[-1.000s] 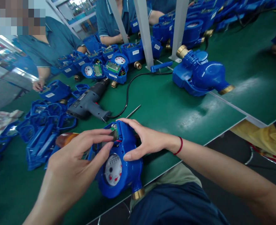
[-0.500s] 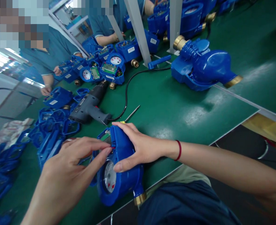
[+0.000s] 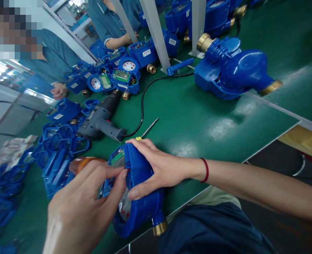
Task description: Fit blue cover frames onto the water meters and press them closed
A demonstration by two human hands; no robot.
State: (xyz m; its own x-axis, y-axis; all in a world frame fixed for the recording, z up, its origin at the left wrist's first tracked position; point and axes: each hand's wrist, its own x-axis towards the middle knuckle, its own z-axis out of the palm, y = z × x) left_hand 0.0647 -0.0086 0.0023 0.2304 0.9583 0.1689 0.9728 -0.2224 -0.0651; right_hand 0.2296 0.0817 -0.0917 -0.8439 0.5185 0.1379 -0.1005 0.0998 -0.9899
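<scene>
The blue water meter point(image 3: 140, 197) is lying at the near edge of the green bench point(image 3: 198, 120), tipped toward the person, its dial half hidden under the fingers and a brass threaded coupling point(image 3: 160, 227) jutting over the edge at six o'clock. The right hand point(image 3: 158, 165) is wrapping over the meter's top housing from three o'clock, thumb pressing the dial rim and fingers curling round the far side, a firm clasp on the body. The left hand point(image 3: 84, 208) is coming in from eight o'clock with thumb and forefinger pinched at the open electronics compartment, where a green circuit board point(image 3: 117, 158) is showing; whether they are actually gripping a small part there I cannot tell. The meter is looking heavy and rigid (a cast body with brass ends, I judge), smooth-painted and so a little slippery, best taken round the thick body or by the coupling, while the board and its thin wires are looking fragile and are calling for fingertips only. At twelve o'clock of the meter a slim screwdriver point(image 3: 149, 128) is lying, at eleven o'clock a grey corded power screwdriver point(image 3: 99, 120), at nine o'clock a heap of blue plastic covers point(image 3: 55, 151). Farther off at one o'clock a large blue meter body point(image 3: 232, 70) is resting, and co-workers' arms are showing at ten and twelve o'clock.
</scene>
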